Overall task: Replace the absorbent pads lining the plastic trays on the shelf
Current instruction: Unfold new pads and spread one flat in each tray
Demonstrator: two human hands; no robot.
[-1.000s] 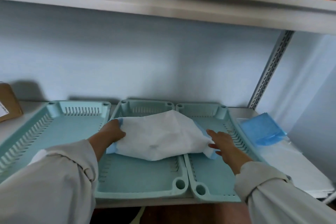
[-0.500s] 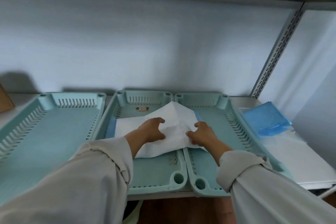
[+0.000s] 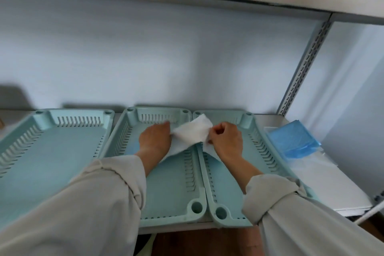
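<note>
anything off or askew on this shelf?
Only the white pad: crumpled between the left hand and right hand, straddling the rims of the middle tray and right tray, not lying flat. No spills or damage visible.

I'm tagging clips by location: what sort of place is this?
Probably a storeroom or lab supply area: a grey metal shelving unit holding three pale teal slotted plastic trays, with a folded stack of blue absorbent pads beside them.

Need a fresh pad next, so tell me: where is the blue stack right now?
In the head view, the blue stack lies on the shelf at far right, beside the right tray and near the slotted upright.
</note>
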